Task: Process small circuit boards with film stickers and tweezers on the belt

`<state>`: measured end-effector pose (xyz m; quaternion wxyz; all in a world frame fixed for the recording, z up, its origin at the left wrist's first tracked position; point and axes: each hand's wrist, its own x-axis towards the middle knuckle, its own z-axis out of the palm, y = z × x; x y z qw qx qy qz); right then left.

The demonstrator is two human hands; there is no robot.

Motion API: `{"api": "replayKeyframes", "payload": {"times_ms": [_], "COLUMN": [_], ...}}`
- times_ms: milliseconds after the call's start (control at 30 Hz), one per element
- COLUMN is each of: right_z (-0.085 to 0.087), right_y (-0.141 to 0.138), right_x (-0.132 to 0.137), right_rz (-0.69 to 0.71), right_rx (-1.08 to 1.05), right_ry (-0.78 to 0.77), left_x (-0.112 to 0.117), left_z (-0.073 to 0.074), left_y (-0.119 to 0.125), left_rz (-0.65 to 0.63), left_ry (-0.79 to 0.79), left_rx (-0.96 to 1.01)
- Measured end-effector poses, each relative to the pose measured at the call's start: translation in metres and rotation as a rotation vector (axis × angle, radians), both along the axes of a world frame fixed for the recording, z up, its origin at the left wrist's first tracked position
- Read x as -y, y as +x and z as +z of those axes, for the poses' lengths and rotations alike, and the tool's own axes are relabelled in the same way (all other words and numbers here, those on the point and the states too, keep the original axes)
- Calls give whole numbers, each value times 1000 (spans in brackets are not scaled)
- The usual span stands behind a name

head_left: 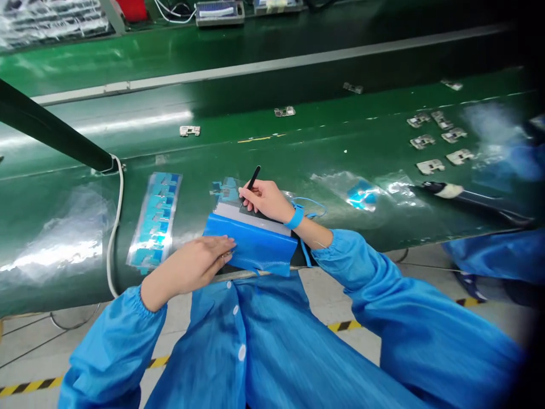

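Observation:
My right hand (268,199) grips slim black tweezers (254,178) like a pen, their points down by a dark piece beneath my fingers. Under that hand lies a pale grey flat block (255,220), with a blue cloth-like sheet (259,247) over its near part. My left hand (200,258) lies flat, fingers stretched out, its fingertips on the left part of the blue sheet. Just beyond the block are blue film pieces (230,188). A strip of blue film stickers (156,216) rests on the bench left of my hands. A blue wrist strap (295,217) circles my right wrist.
Small metal parts (430,166) sit at the right, and others (189,131) along the green belt. Clear plastic with blue film (361,195) and a dark-handled brush (443,190) lie to my right. A white cable (119,216) and dark post (55,125) stand left.

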<state>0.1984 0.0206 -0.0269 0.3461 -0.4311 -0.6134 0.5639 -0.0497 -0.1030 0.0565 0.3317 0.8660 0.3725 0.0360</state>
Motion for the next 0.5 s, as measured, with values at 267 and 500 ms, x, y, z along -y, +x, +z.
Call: {"api": "replayKeyframes", "payload": {"times_ms": [267, 500], "right_z": [6, 8], "right_y": [2, 3], "right_x": [5, 7], "right_rz": [7, -11], "right_rx": [67, 70], "right_ry": [3, -65], "left_x": [-72, -73], "left_z": [-8, -7], "left_y": [1, -7], "left_rz": [-51, -80], "left_ry": [-13, -146], "left_rx": [161, 82]}}
